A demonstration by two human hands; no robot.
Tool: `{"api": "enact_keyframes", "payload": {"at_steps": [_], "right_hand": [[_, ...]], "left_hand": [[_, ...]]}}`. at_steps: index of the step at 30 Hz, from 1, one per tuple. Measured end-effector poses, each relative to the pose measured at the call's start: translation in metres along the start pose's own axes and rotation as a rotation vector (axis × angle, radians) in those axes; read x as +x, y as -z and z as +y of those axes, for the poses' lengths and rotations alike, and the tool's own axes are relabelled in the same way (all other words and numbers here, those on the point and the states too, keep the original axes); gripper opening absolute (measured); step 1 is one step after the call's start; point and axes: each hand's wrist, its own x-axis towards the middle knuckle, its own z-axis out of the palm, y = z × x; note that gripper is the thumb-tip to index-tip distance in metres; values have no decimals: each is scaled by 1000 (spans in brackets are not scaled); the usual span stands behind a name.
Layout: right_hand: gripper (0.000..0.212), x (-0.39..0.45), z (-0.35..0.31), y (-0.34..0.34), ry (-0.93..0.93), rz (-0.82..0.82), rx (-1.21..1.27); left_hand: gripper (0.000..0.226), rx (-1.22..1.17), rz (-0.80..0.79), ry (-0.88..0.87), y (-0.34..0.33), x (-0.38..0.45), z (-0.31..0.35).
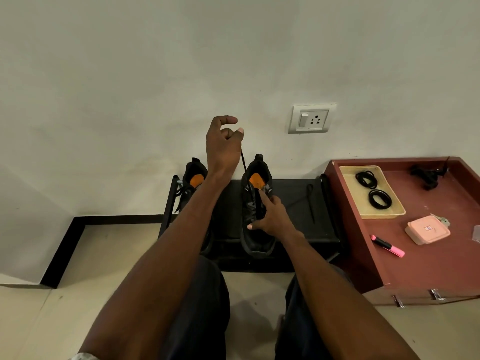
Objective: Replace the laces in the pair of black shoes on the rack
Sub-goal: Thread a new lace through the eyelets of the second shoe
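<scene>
The right-hand black shoe (255,211) stands on the black rack (298,203), toe toward the viewer. It is held at the tongue by the right hand (270,216), fingers curled over the lacing. A black lace (244,162) is drawn up taut from this shoe by the raised left hand (223,141) — apparently pinched between curled fingers, though the contact point is hidden. The second shoe (193,183) sits at the rack's left end. Coiled laces (366,179) lie in a tray (389,214) on the cabinet alongside.

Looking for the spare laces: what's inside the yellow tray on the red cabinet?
Two coiled black bundles that look like laces lie in the yellow tray, apart. Anything beneath the coils is hidden.
</scene>
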Motion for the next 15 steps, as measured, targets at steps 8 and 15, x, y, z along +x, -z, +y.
{"api": "enact_keyframes", "payload": {"at_steps": [8,15], "right_hand": [[119,1,-1,-5,5,12,-95],[119,1,-2,-3,-21,-13,-95]], "left_hand": [[17,-91,78,-37,-2,-5,21],[19,-141,58,-75,-7,-9,34]]}}
